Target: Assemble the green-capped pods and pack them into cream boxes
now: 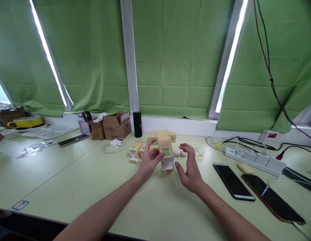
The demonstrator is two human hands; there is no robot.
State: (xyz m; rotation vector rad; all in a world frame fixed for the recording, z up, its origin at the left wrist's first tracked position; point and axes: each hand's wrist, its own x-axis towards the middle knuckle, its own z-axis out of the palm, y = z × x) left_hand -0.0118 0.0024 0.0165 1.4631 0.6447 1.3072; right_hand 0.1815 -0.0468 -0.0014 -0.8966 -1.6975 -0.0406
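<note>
My left hand (pixel 150 159) grips a small tan cardboard box (pixel 166 147) with a green label and a white inner part at its lower end. The box is held upright above the table, its top flap raised. Just below it a small clear glass jar (pixel 169 171) with something yellow shows partly; whether it touches the box I cannot tell. To the right, my right hand (pixel 190 169) is open beside the box, fingers apart and holding nothing. Two white caps (pixel 180 153) lie behind the hands. Similar boxes (pixel 135 150) stand left of and behind the held one.
A clear glass jar (pixel 199 153) stands right of the caps. Phones (pixel 233 180) and a white power strip (pixel 254 160) with cables lie on the right. Behind are a black cylinder (pixel 137 124) and brown cartons (pixel 117 126). A white charger (pixel 115 143) with its cable lies left.
</note>
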